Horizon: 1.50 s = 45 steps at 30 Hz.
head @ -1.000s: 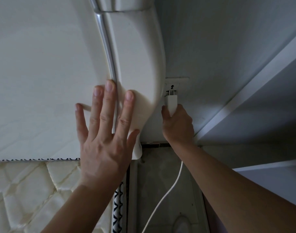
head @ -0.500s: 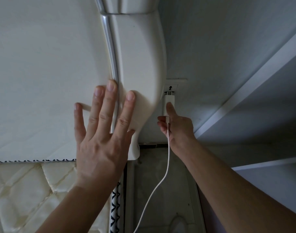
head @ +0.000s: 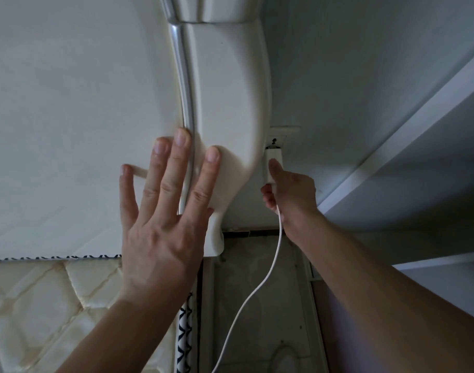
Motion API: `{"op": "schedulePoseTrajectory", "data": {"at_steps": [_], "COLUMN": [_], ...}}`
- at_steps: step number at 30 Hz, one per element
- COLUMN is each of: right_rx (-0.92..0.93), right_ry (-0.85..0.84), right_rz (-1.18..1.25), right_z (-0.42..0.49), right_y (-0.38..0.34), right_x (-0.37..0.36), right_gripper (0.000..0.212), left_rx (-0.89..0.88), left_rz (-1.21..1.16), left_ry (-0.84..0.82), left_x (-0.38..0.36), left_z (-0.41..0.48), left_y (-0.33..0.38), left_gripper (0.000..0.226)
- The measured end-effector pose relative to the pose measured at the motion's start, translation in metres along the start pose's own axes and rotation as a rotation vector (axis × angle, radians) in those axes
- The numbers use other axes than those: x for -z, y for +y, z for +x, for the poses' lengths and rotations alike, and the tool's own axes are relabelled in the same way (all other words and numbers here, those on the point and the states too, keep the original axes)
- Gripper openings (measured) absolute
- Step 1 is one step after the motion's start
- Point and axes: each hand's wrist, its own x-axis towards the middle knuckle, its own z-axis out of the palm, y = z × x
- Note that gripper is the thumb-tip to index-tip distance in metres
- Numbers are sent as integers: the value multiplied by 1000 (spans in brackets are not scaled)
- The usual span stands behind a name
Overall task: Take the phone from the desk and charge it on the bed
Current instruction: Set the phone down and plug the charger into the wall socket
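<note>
Grey wall (head: 365, 63) behind, with socket (head: 277, 140); white charger (head: 272, 168) plugged in, pinched by right hand (head: 292, 192), cable (head: 260, 286) trailing down. Left hand (head: 160, 224) flat, fingers spread, against cream headboard (head: 225, 103) above quilted mattress (head: 42, 305). Phone out of sight.

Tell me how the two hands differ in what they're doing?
The left hand lies flat with fingers spread against the headboard; the right hand is curled, thumb pressing the charger plug at the wall socket. The left holds nothing; the right has the cable. Both are bare.
</note>
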Motion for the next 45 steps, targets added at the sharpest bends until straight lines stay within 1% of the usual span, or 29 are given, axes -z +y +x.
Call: {"op": "schedulePoseTrajectory", "data": {"at_steps": [2, 5, 9, 12, 14, 15, 17, 19, 21, 24, 26, 28, 30, 31, 33, 35, 36, 38, 40, 45], "right_rx": [-13, 9, -56, -41, -69, -108, -149, -132, -156, -205, -223, -220, -154, -83, 149, 406, 473, 519, 528, 500], "right_ry": [27, 21, 23, 36, 41, 37, 9, -5, -12, -37, -27, -30, -46, -42, 2, 97, 133, 169, 187, 211], "right_rz": [-1, -7, 5, -12, -7, 9, 15, -24, -32, -31, -36, -25, -55, -91, -307, -598, -686, -758, -779, -732], "right_z": [2, -1, 1, 1, 1, 0, 0, 1, 1, 5, 5, 1, -5, -8, -9, -7, -7, -3, 1, 5], "right_y": [-4, -3, -13, -12, -18, -23, -29, -28, -29, -35, -35, -33, -25, -19, -5, 2, 1, 1, 1, 2], "right_x": [-1, -3, -1, -2, -2, 0, 0, 1, 1, 2, 1, 2, 3, 4, 5, 6, 5, 4, 2, 1], "right_gripper": [36, 35, 40, 36, 31, 29, 32, 36, 37, 33, 32, 36, 33, 33, 40, 36, 33, 36, 38, 40], "left_rx": [3, 3, 8, -1, 1, 3, 6, 1, 12, 31, 23, 15, 10, -1, -15, -27, -32, -36, -41, -29], "left_rz": [0, -13, -6, -1, -10, -16, -21, -25, -32, -42, -29, -16, -7, -1, 8, 22, 26, 33, 32, 49], "left_ry": [-1, 5, 11, 12, 6, 0, -4, 3, -1, 7, 3, 2, 5, 0, -12, -21, -23, -24, -27, -40], "left_x": [-1, -1, 0, 0, 1, 1, 1, 1, 2, 2, 2, 3, 5, 6, 7, 8, 8, 8, 7, 8], "left_z": [0, 1, 1, 1, 1, 1, 2, 2, 1, 1, 2, 0, -1, -1, 0, 1, 1, -1, -1, -2], "left_y": [1, 1, 1, -2, -2, -1, 0, -1, 0, 1, 1, 1, 0, -1, -2, -4, -4, -5, -5, -4], "left_gripper": [94, 90, 92, 95, 97, 96, 94, 94, 93, 90, 91, 95, 98, 99, 102, 106, 107, 106, 104, 101]}}
